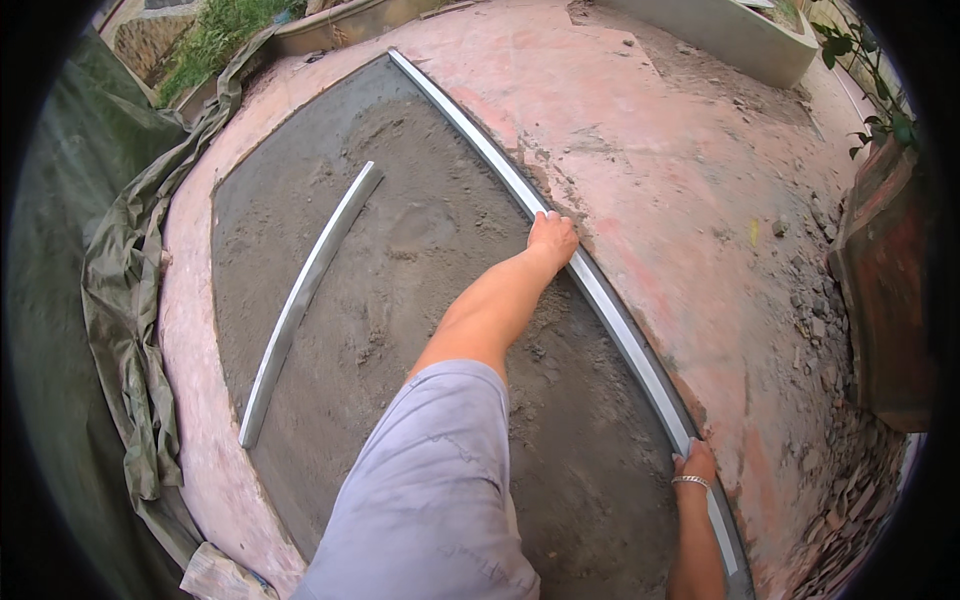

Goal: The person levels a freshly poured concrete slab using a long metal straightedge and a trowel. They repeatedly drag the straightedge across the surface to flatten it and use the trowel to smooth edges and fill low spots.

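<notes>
My left hand [553, 236], at the end of a grey-sleeved arm, grips a long pale metal bar [615, 320] along the right edge of a grey, gritty mortar bed [400, 240]. Farther down the same bar my right hand [697, 460], with a metal bracelet at the wrist, holds it with fingers wrapped round it. A shorter metal bar [300, 300] lies on the mortar to the left, apart from my hands.
Pink-stained concrete [660, 170] surrounds the bed. A crumpled green tarp [125, 300] runs along the left. A curved low wall [740, 40] stands at the back right. Rubble [815, 320], a rusty sheet [870, 290] and a plant [880, 100] are at the right.
</notes>
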### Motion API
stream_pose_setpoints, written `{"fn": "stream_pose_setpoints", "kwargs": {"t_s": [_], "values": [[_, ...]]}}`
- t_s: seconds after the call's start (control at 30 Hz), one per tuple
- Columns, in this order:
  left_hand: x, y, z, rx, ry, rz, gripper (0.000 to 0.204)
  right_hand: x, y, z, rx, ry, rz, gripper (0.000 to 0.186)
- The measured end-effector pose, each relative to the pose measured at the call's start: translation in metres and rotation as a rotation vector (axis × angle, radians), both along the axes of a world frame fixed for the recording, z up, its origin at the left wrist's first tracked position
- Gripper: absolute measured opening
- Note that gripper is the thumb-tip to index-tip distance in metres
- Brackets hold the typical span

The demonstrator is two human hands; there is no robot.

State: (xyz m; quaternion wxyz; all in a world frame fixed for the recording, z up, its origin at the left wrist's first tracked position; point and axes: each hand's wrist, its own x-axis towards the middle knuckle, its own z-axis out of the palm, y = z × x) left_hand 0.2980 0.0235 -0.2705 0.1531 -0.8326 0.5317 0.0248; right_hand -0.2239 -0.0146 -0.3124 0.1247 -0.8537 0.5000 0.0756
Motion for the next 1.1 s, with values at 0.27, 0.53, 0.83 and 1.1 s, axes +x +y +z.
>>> {"fn": "stream_pose_setpoints", "kwargs": {"t_s": [0.27, 0.53, 0.83, 1.1], "values": [[0.037, 0.008, -0.022, -0.07, 0.179, 0.029, 0.023, 0.022, 0.01, 0.005, -0.002, -0.034, -0.011, 0.048], [-0.008, 0.058, -0.026, -0.12, 0.171, -0.028, 0.019, -0.03, 0.038, 0.007, 0.075, -0.067, 0.054, 0.052], [-0.132, 0.125, -0.019, -0.051, 0.209, -0.134, 0.017, -0.171, 0.077, 0.0, 0.104, 0.062, 0.125, 0.055], [-0.247, 0.134, 0.008, 0.029, 0.211, -0.474, 0.02, -0.314, 0.106, 0.02, 0.215, 0.237, -0.004, 0.049]]}}
